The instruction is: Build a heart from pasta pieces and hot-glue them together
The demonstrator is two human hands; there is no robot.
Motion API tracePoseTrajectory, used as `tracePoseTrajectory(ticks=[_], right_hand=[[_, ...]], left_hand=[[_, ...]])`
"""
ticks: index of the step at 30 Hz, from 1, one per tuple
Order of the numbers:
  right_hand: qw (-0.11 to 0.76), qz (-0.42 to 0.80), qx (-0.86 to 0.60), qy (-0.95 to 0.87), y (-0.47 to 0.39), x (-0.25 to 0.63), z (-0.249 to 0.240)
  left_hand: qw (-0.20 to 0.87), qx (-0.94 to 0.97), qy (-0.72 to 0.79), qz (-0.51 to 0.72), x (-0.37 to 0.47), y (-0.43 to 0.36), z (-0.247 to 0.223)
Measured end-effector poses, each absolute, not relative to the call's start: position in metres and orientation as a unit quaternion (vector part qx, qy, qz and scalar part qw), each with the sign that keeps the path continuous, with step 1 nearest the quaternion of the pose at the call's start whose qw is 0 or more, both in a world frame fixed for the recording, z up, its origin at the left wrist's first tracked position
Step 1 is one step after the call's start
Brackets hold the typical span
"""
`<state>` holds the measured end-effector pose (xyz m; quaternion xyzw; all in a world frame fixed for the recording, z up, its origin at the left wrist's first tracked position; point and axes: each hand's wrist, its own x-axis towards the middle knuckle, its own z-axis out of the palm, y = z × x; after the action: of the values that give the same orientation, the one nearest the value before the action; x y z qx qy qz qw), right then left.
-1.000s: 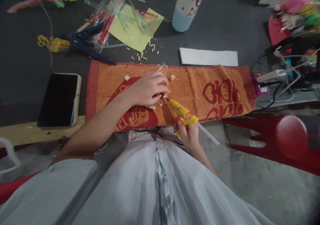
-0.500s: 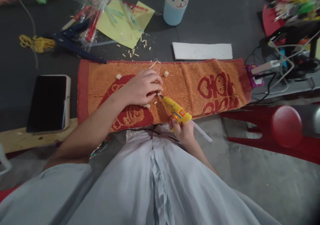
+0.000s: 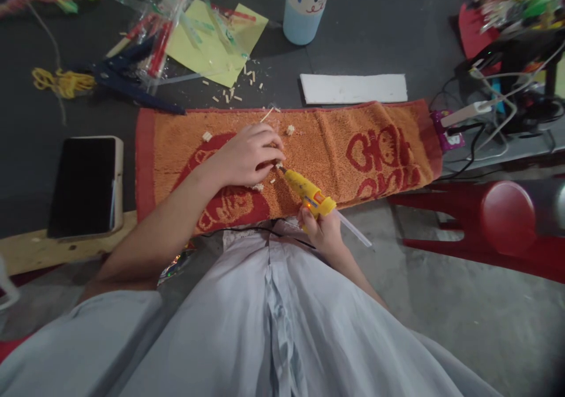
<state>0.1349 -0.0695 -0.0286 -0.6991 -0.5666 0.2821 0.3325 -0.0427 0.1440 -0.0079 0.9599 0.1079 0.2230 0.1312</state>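
My right hand [image 3: 321, 227] is wrapped round the handle of a yellow glue gun [image 3: 309, 191] with a clear glue stick [image 3: 355, 229] poking out of its back. The gun's nozzle points up and left, at a small pale wooden piece [image 3: 278, 165] by the fingertips of my left hand [image 3: 253, 155]. Those fingers are pinched on the small piece, mostly hidden. Beneath lies an orange towel [image 3: 309, 149] with red patterns. Small clusters of pale wooden bits rest on it, one at the left [image 3: 207, 136], one above my fingertips [image 3: 290, 129] and one below my left hand [image 3: 258, 187].
Beyond the towel are a white strip [image 3: 353, 88], a blue-and-white bottle [image 3: 304, 11], yellow paper [image 3: 242, 29], navy pliers [image 3: 128, 79] and wood scraps. A phone [image 3: 83, 186] lies left. Cables [image 3: 507, 105] and a power bank [image 3: 468, 114] sit at right, beside a red chair [image 3: 468, 220].
The view has shifted slightly, so the objects appear a little further left. Both hands and the glue gun keep nearly the same places on the towel.
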Motion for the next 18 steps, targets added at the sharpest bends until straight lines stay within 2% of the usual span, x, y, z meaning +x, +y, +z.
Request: tracePoseTrajectory(ticks=[18], right_hand=[[0.319, 0.292, -0.721, -0.541, -0.0707, 0.1345, -0.0259]], left_hand=[[0.149, 0.959, 0.118, 0.209, -0.044, 0.1432, -0.0056]])
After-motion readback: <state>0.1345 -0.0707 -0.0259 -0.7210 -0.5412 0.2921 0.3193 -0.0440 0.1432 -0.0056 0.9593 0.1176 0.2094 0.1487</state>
